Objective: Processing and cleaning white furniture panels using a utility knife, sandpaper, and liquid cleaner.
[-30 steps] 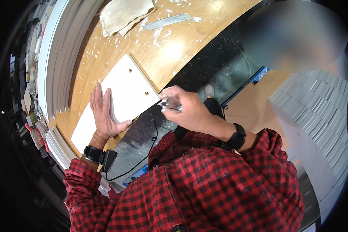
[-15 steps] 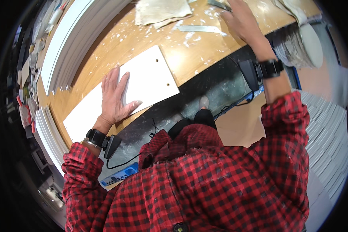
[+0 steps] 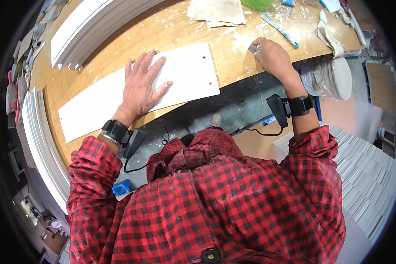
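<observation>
A long white board (image 3: pixel 187 72) with two small holes near its right end lies on the wooden bench. Spread flat on its middle is my left hand (image 3: pixel 141 86), fingers apart and palm down. To the right of the board, my right hand (image 3: pixel 273 59) is low over the bench with its fingers closed. Between thumb and fingers it pinches a small grey scraper blade (image 3: pixel 253 47), mostly covered by the hand. A narrow tool with a blue end (image 3: pixel 280 31) lies just beyond the right hand.
Stacked white boards (image 3: pixel 90 33) stand at the bench's far left, with another stack (image 3: pixel 42 141) nearer me. A beige cloth (image 3: pixel 218 12) and a green container (image 3: pixel 256 3) are at the back. A round white bucket (image 3: pixel 328 77) stands off the right edge; many panels (image 3: pixel 365 171) are piled right.
My right hand has come nearer to me and closer to the board, still holding the grey blade. My left hand stays flat on the board. The view has shifted, showing more of the bench's right.
</observation>
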{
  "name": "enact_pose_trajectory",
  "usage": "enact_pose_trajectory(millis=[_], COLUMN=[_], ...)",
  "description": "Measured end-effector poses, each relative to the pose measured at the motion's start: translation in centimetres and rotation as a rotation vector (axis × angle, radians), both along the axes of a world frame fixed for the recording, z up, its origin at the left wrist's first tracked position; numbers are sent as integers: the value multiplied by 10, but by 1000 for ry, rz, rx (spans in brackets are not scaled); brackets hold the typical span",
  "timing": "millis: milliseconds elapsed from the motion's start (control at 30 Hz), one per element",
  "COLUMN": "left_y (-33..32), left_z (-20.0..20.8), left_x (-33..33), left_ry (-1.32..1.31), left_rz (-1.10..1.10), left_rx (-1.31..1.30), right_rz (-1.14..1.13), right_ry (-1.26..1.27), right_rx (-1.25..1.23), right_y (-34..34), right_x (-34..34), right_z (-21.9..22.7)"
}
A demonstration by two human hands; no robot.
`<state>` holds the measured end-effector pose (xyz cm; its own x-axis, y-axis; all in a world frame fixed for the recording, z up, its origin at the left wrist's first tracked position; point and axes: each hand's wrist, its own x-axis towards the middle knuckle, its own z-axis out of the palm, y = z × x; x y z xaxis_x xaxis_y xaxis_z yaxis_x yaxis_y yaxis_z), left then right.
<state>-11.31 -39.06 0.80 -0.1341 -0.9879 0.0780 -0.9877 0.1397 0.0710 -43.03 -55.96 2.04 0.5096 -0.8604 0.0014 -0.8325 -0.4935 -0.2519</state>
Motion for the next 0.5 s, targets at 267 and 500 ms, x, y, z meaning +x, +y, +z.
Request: enact_pose_trajectory(millis=[267, 500], left_y=[1, -1], left_z=[-1, -4], left_x=[2, 1], left_ry=[59, 44], left_rz=[-14, -14], left_rx=[-12, -28], right_rz=[89, 211], right_ry=[-345, -372], right_rx=[158, 122], right_y=[57, 99], right_x=[21, 43], right_z=[1, -4])
